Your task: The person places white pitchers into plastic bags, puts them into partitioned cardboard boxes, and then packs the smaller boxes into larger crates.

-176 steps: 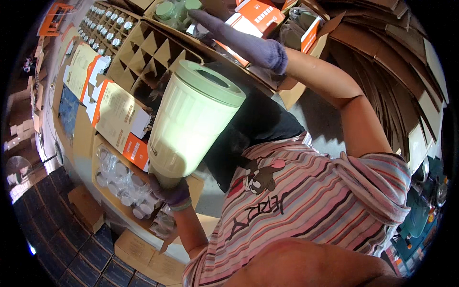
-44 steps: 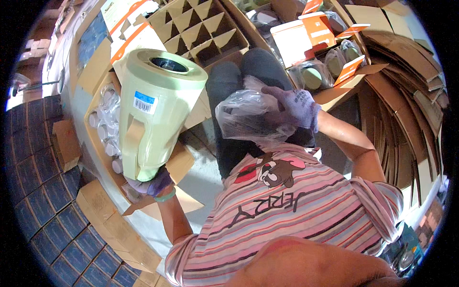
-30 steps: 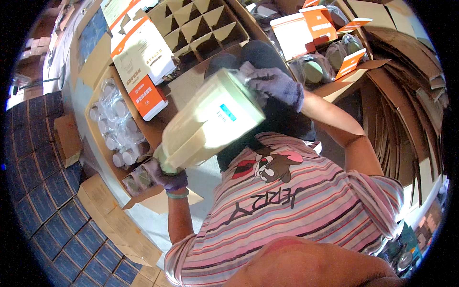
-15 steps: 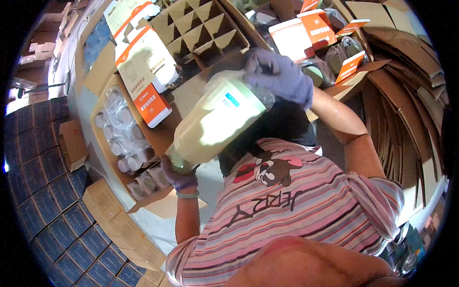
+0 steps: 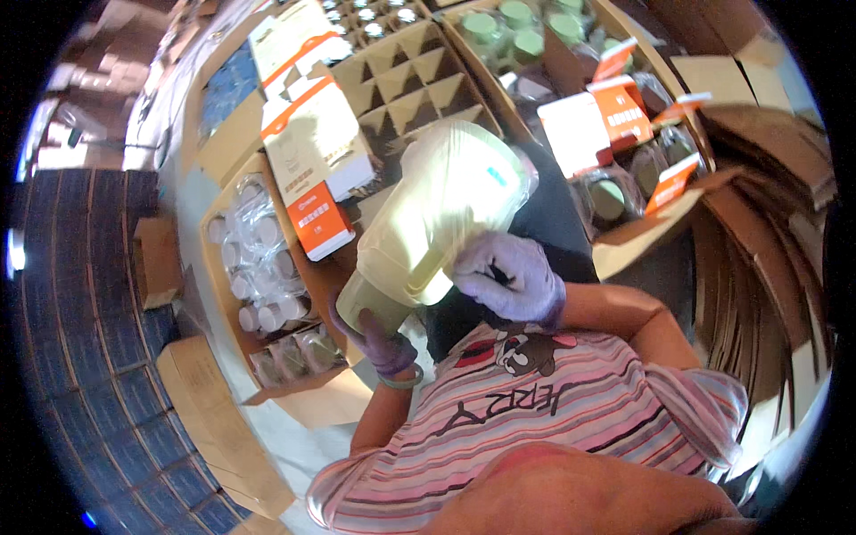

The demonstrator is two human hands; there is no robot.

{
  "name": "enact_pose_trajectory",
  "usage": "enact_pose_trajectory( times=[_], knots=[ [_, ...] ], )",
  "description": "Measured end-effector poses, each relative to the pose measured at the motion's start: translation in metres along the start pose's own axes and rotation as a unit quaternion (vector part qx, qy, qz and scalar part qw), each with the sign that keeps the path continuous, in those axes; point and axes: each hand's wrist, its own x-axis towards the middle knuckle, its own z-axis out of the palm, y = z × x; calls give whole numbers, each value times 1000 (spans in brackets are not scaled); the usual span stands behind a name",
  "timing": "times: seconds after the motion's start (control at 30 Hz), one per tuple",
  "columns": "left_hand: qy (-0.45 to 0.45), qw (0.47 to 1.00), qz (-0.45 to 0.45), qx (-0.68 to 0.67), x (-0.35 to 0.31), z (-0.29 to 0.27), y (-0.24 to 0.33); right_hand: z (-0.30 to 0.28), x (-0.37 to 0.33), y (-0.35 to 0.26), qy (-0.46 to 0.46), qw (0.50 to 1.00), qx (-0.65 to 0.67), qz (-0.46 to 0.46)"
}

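Note:
A large pale yellow-green plastic jug (image 5: 419, 218) in a clear film wrap hangs slantwise before my chest, its wide end up and away, with a small blue label on it. My gloved left hand (image 5: 385, 346) is closed around the narrower lower end. Against the jug's right side, near the shoulder, is my gloved right hand (image 5: 513, 278), its fingers curled in a pinch. Whatever lies between those fingertips is too small to make out.
Behind the jug stands a carton with cardboard dividers (image 5: 415, 85). White and orange printed boxes (image 5: 312, 143) lie left of it, beside a carton of film-wrapped cups (image 5: 259, 254). Another carton (image 5: 655, 218) holds wrapped green-lidded containers. Flattened cardboard (image 5: 758, 267) is stacked right; dark boxes (image 5: 80, 339) stand left.
My right hand has come down from the jug's wide end to its side near the shoulder. The jug has tipped more upright, with my left hand still around its lower end.

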Motion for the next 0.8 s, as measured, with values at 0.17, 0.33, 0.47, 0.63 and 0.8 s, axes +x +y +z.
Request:
enact_pose_trajectory(
  times=[0.17, 0.33, 0.47, 0.63, 0.8],
  knots=[
    [-2, 980, 149, 135, 16, 21, 1, 9, 5, 14, -39, 987, -108, -108],
    [-4, 970, 190, 149, 29, 7, -23, 31, -1, 45, 66, 945, -250, -199],
    [-19, 986, -131, -102, 36, 8, -36, 27, 0, 54, -92, 944, -250, -196],
    [-70, 872, -310, -372, 37, 27, -25, 13, -37, 83, -146, 957, -219, -120],
    [-76, 944, -135, -293, 41, 38, -25, 32, -52, 91, -110, 978, -166, 63]
  ],
)
